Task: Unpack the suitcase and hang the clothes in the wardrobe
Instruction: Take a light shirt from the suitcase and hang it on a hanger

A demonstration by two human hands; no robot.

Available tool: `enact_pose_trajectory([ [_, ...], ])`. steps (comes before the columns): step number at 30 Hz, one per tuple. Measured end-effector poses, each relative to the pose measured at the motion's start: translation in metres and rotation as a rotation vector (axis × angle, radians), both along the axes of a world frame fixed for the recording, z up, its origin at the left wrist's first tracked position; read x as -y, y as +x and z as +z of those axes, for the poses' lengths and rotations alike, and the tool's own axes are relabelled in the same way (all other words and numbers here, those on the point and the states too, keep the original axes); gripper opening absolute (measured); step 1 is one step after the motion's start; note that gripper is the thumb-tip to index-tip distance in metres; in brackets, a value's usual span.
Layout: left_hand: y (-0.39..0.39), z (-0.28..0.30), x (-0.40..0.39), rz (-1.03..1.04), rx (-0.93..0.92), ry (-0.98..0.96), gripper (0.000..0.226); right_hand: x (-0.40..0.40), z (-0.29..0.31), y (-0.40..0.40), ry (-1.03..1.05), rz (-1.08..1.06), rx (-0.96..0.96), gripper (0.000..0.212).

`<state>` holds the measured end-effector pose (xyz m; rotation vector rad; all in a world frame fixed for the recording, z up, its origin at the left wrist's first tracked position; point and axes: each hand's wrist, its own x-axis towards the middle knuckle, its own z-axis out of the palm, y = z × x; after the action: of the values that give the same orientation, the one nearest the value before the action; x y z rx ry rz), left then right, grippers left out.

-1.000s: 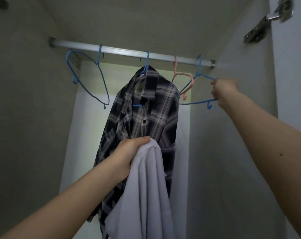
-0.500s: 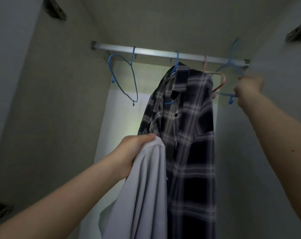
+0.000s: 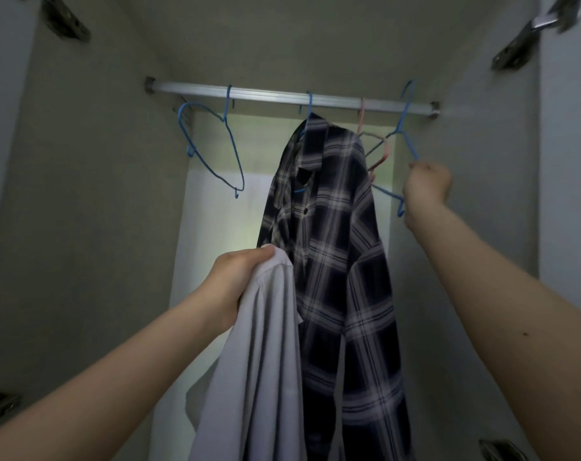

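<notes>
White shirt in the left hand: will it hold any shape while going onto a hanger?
Probably not: the white shirt hangs in limp folds from the left hand, so it is likely floppy. It looks thin and probably light.

A pale lilac-white cotton garment (image 3: 259, 361) is held bunched at its top in the lower centre of the frame and hangs in long folds. Just behind it, a dark navy-and-white plaid shirt (image 3: 342, 261) is hung on a blue wire hanger from the silver metal wardrobe rail (image 3: 282, 96) at upper centre. At the rail's right end, an empty blue wire hanger (image 3: 405, 134) is gripped, tilted.
</notes>
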<state>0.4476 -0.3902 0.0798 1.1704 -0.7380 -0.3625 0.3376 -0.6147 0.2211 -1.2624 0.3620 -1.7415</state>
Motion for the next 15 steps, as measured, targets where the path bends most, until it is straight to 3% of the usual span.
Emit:
enact_pose_trajectory([
  [7,-0.024,-0.023,-0.031,0.015,0.005,0.010,0.027,-0.073,-0.083,-0.037,0.301,0.284,0.244,0.023],
  [15,-0.040,-0.087,-0.073,0.074,0.016,0.036,0.026,-0.165,-0.202,-0.074,0.228,0.226,0.070,0.024],
])
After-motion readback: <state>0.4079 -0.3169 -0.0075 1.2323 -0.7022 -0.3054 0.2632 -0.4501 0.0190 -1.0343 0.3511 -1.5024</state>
